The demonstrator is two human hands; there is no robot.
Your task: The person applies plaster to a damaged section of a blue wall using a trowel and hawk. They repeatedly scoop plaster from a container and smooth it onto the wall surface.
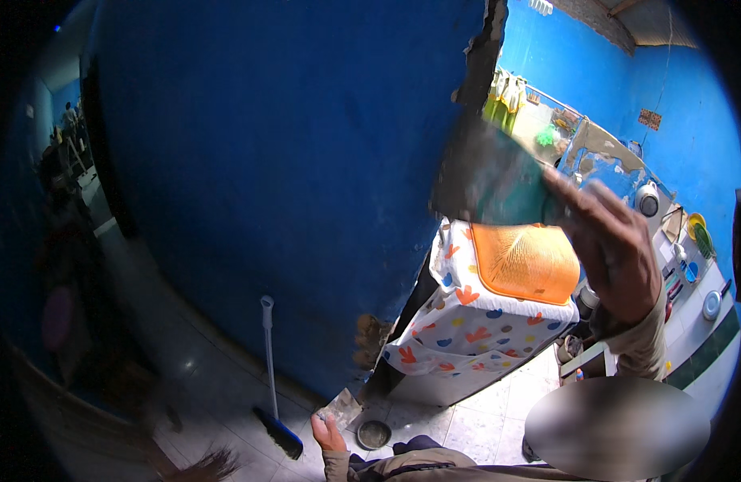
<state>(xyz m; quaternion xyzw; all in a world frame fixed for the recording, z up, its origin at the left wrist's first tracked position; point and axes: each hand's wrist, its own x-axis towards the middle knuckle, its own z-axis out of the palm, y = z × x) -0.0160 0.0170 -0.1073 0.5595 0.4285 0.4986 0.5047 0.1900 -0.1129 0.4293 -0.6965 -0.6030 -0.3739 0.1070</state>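
Note:
My right hand (619,249) is raised, its fingers closed on a wide flat spreader (499,173), green near the grip and smeared grey toward its far edge. The spreader lies over the broken, bare grey edge of the blue wall (290,145); motion blur hides whether it touches. Low down near my body, my left hand (330,434) grips a small flat grey plate (342,408), dirty on its face. On the floor just right of that hand stands a round bowl (374,435), greyish inside.
Beyond the wall's edge, a white cabinet-like appliance under a patterned cloth (475,333) carries an orange basket (531,261). A broom (270,361) leans on the wall. Dishes and utensils crowd the tiled counter (696,321) at right. A blurred oval patch covers the lower right.

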